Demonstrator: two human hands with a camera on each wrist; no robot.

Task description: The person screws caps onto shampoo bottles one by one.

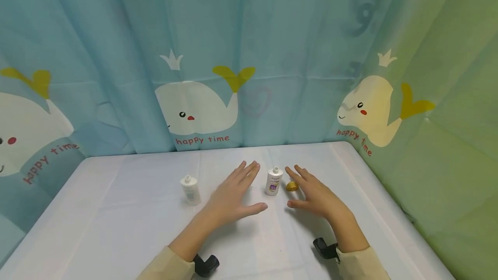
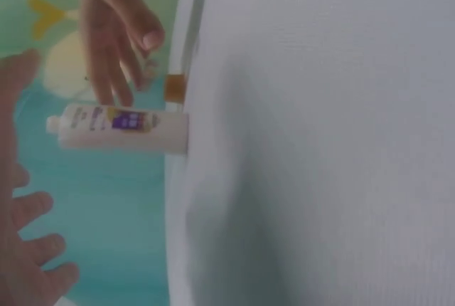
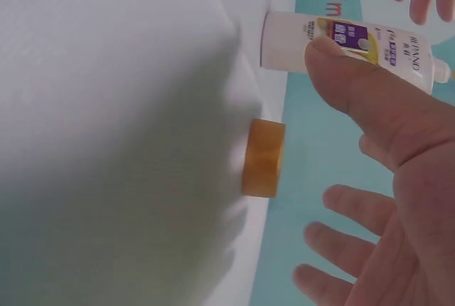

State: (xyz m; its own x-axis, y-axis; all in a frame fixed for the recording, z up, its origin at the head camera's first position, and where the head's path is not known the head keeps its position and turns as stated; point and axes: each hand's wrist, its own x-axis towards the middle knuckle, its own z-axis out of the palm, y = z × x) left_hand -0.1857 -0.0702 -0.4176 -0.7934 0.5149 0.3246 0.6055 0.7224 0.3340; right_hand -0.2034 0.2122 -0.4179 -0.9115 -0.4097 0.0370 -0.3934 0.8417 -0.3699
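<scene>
A small white bottle (image 1: 274, 181) with a purple label stands upright and uncapped between the two hands. To its left my left hand (image 1: 230, 197) hovers over the table with straight fingers, holding nothing. My right hand (image 1: 318, 194) is on the other side, fingers spread and slightly bent, also holding nothing. A gold cap (image 1: 292, 186) sits on the table just right of the bottle, near the right fingertips. In the right wrist view the thumb overlaps part of the bottle (image 3: 288, 41), while the cap (image 3: 264, 158) shows whole.
A second white bottle (image 1: 190, 191), its label unreadable, stands left of the left hand. A white cloth covers the table (image 1: 116, 224). Blue-green curtains (image 1: 295, 111) with printed whales hang behind it and along its sides. Each wrist wears a black mount.
</scene>
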